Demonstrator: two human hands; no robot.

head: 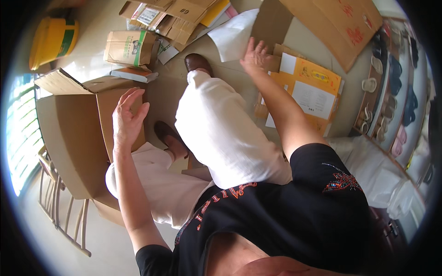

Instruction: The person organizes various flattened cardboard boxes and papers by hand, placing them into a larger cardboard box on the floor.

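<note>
My left hand (129,117) is raised in front of the large cardboard box (69,138), its thumb apart from the fingers and nothing in it. That box stands at my left with its flaps up. Farther forward, my right hand (256,58) has its fingers spread and holds nothing. Its fingertips overlap the lower edge of a brown cardboard piece (272,22) in the view; whether they touch it, I cannot tell. Beside that piece lies a white sheet (233,36). Flattened orange printed cartons (312,96) lie below and to the right of the hand.
Flattened cardboard (183,13) is stacked ahead, near a small box with a green stripe (126,48). A large cardboard sheet (342,27) leans at the upper right. Shoe shelves (390,103) line the right, clear plastic (373,172) below. A wooden chair (62,203) stands left.
</note>
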